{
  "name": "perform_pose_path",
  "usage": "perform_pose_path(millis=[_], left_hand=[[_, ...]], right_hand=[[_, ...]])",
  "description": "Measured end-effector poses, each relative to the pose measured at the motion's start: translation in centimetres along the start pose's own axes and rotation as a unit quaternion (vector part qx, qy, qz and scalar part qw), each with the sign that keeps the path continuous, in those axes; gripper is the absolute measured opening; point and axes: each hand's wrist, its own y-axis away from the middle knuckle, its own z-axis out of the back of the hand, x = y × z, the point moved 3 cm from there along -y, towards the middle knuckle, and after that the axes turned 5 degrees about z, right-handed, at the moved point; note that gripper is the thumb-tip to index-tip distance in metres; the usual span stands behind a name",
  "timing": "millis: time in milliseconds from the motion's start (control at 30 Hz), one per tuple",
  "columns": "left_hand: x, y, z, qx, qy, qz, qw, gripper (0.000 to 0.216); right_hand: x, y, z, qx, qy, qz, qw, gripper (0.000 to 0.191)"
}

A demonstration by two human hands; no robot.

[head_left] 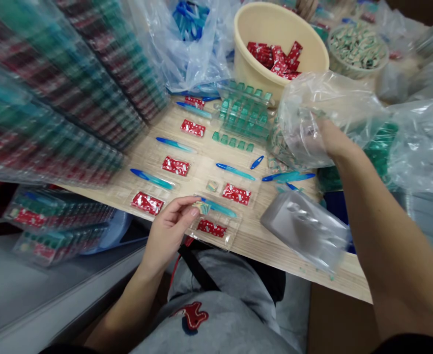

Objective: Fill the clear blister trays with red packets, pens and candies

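My left hand (175,219) pinches a small cream-and-green patterned piece (202,207) between thumb and fingertips. It is just above a clear plastic tray (231,236) at the table's front edge, which contains a blue-and-turquoise pen-like stick (221,208) and a red patterned packet (212,227). Just behind lies another patterned piece (212,185), beside a second red packet (237,193). My right hand (314,130) reaches into a clear plastic bag (293,103) with similar patterned pieces; the plastic and blur hide its fingers.
Tall stacks of filled trays (65,88) line the left. Behind are a cream tub (242,42) of red packets and a bag of blue pieces (190,22). Green pieces (244,110) sit mid-table. A stack of clear plastic sheets (304,228) lies at the front right.
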Motion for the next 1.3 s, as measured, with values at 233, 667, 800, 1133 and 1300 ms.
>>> perform_pose_path(millis=[233,667,800,1133,1300], left_hand=[[0.0,-0.1,-0.5,0.007,-0.006,-0.001,1.0,0.029],[-1.4,0.7,-3.2,0.082,0.02,-0.084,0.993,0.014],[-3.2,1.9,-4.9,0.136,0.006,-0.184,0.974,0.021],[-4.0,2.7,-4.5,0.119,-0.092,-0.266,0.952,0.019],[-3.6,1.7,-0.6,0.014,-0.133,-0.201,0.97,0.011]], right_hand=[[2.7,1.3,0.7,-0.053,0.028,-0.068,0.996,0.045],[9.5,13.0,0.9,-0.231,-0.334,0.063,0.912,0.006],[13.5,17.5,-3.3,-0.106,-0.403,0.105,0.903,0.007],[14.7,19.4,-5.5,-0.03,-0.436,0.133,0.89,0.015],[14.3,20.0,-7.3,0.012,-0.42,0.108,0.901,0.021]])
